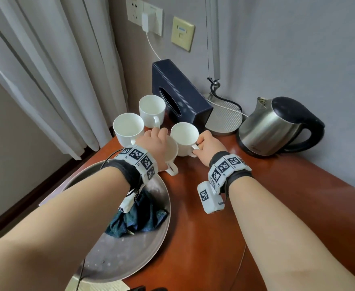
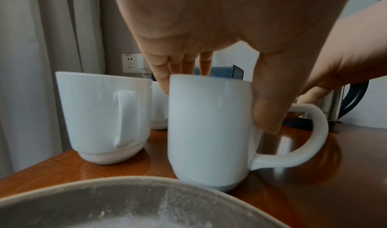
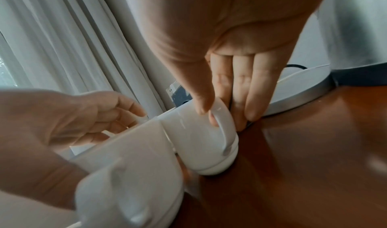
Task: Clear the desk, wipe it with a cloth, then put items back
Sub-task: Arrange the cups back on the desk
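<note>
The right hand [image 1: 209, 143] pinches the handle of a white mug [image 1: 185, 136]: its thumb lies on top of the loop and a fingertip shows through it, while the other fingers [image 3: 256, 89] run straight down behind the handle toward the worktop [image 1: 267, 196]. That mug stands upright on the wood. Just beside it, the left hand [image 1: 156, 141] grips a second mug [image 2: 209, 132] from above, thumb pressed on the wall near the handle and fingers [image 2: 180, 64] curled over the far rim; its base is on the worktop at the edge of a round metal tray [image 1: 151, 248]. The two held mugs touch or nearly touch.

Two more white mugs stand farther back to the left, a near one [image 1: 128, 128] and a far one [image 1: 152, 110], close together. Behind them a dark blue tissue box [image 1: 183, 95] stands on edge against the wall. To the right are a lamp base [image 1: 227, 120] and a steel kettle [image 1: 275, 127] with a black handle. A dark crumpled cloth [image 1: 138, 221] lies in the tray, under the left wrist. Pale curtains [image 1: 46, 70] hang at the left.
</note>
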{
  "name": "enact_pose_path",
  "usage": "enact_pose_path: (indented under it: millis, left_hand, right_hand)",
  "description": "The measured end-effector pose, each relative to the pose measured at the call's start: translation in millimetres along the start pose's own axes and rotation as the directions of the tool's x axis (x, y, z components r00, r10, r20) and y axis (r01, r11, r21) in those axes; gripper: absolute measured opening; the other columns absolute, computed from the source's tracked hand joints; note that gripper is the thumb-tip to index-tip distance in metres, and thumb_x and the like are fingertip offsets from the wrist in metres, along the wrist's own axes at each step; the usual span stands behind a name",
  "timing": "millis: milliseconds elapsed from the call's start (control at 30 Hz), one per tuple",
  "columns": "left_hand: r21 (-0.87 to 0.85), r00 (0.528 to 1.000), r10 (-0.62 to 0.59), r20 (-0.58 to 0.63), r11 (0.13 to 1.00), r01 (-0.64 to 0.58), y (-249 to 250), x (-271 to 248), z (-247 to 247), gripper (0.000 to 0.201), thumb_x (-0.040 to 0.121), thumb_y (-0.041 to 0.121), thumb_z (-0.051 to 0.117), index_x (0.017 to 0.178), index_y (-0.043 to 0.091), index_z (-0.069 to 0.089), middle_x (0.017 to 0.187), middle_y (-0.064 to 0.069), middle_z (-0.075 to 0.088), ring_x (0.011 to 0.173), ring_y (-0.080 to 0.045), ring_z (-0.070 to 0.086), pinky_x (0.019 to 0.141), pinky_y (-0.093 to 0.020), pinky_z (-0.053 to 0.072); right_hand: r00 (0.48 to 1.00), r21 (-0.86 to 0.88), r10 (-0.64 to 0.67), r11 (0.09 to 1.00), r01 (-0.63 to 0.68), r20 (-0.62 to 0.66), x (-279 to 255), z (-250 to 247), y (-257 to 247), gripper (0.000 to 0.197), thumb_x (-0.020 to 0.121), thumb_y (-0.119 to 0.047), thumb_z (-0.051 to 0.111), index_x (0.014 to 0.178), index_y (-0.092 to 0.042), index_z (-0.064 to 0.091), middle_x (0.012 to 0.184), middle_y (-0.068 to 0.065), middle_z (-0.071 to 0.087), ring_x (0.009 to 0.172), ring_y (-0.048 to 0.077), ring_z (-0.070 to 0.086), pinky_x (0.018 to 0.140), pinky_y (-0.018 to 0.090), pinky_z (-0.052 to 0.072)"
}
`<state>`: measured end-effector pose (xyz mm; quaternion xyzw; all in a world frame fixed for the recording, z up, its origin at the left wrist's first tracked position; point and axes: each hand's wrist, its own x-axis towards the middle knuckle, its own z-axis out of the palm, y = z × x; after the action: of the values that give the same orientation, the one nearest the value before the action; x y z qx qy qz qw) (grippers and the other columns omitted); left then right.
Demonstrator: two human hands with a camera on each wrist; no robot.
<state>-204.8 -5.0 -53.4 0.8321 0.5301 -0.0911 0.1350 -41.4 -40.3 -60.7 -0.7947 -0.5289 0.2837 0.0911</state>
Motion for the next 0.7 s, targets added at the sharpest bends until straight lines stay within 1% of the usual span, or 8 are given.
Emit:
enact_pose_path:
  millis: [167,300,367,400,467,533,600,700]
  left_hand:
    - [-0.003,0.998,0.061,0.007,0.998,-0.061,5,-9,-1,0.102,0.072,0.038,0.074,0.148,0.015,0.009,0.144,-0.003,0.025,0.132,-0.022,0.032,0.097,-0.031,0.041]
    - [0.006,0.994,0.106,0.001,0.994,-0.106,12,-13,-1,0.102,0.072,0.039,0.074,0.148,0.014,0.011,0.143,-0.003,0.026,0.132,-0.021,0.033,0.098,-0.032,0.042]
    - [0.010,0.992,0.128,0.006,0.992,-0.128,16,-14,0,0.099,0.071,0.040,0.074,0.146,0.013,0.016,0.141,-0.003,0.028,0.131,-0.021,0.034,0.099,-0.033,0.044]
    - [0.011,0.990,0.138,0.011,0.990,-0.138,17,-15,0,0.098,0.071,0.040,0.073,0.146,0.013,0.017,0.141,-0.003,0.028,0.130,-0.021,0.035,0.099,-0.034,0.045]
    - [0.011,0.988,0.152,0.011,0.988,-0.152,19,-17,0,0.097,0.071,0.041,0.073,0.146,0.012,0.018,0.140,-0.002,0.028,0.130,-0.021,0.035,0.100,-0.033,0.044]
    - [0.011,0.987,0.163,0.006,0.987,-0.163,19,-20,0,0.098,0.070,0.041,0.074,0.146,0.012,0.019,0.140,-0.003,0.029,0.130,-0.021,0.035,0.099,-0.033,0.044]
    - [0.014,0.986,0.169,-0.004,0.986,-0.169,16,-23,-1,0.097,0.069,0.043,0.074,0.146,0.013,0.022,0.140,-0.003,0.029,0.130,-0.021,0.035,0.098,-0.032,0.044]
    - [0.020,0.984,0.179,-0.022,0.984,-0.179,10,-28,-4,0.096,0.069,0.043,0.075,0.145,0.012,0.024,0.140,-0.004,0.029,0.130,-0.022,0.035,0.097,-0.032,0.043]
  right_hand:
    - [0.998,-0.018,0.060,0.998,-0.060,0.010,-17,-8,24,0.030,0.088,-0.020,0.058,0.113,-0.013,0.042,0.106,0.009,0.062,0.094,0.025,0.058,0.078,0.031,0.043]
    - [0.994,-0.069,0.101,0.993,-0.098,0.036,-28,-16,41,0.038,0.087,-0.021,0.060,0.118,-0.014,0.039,0.097,0.007,0.058,0.083,0.023,0.057,0.075,0.032,0.046]
    - [0.992,-0.103,0.112,0.989,-0.107,0.050,-33,-17,46,0.048,0.084,-0.025,0.064,0.122,-0.017,0.035,0.094,0.005,0.057,0.086,0.025,0.060,0.078,0.036,0.049]
    - [0.992,-0.120,0.110,0.987,-0.103,0.054,-34,-17,47,0.056,0.081,-0.029,0.066,0.125,-0.020,0.033,0.097,0.006,0.057,0.090,0.027,0.061,0.081,0.037,0.050]
    - [0.994,-0.166,0.099,0.982,-0.089,0.050,-35,-16,44,0.078,0.075,-0.036,0.071,0.136,-0.026,0.024,0.120,0.009,0.051,0.109,0.031,0.055,0.093,0.041,0.047]
    - [0.996,-0.192,0.073,0.979,-0.063,0.047,-33,-15,36,0.095,0.072,-0.040,0.073,0.145,-0.032,0.013,0.140,0.009,0.032,0.127,0.033,0.039,0.105,0.043,0.036]
    - [0.997,-0.175,0.032,0.984,-0.019,0.071,-29,-10,25,0.100,0.071,-0.042,0.073,0.147,-0.033,0.008,0.146,0.006,0.021,0.132,0.032,0.033,0.108,0.043,0.031]
    - [0.997,-0.132,0.019,0.991,-0.009,0.077,-23,0,19,0.097,0.075,-0.036,0.072,0.148,-0.034,0.007,0.147,0.005,0.016,0.131,0.031,0.034,0.108,0.041,0.033]
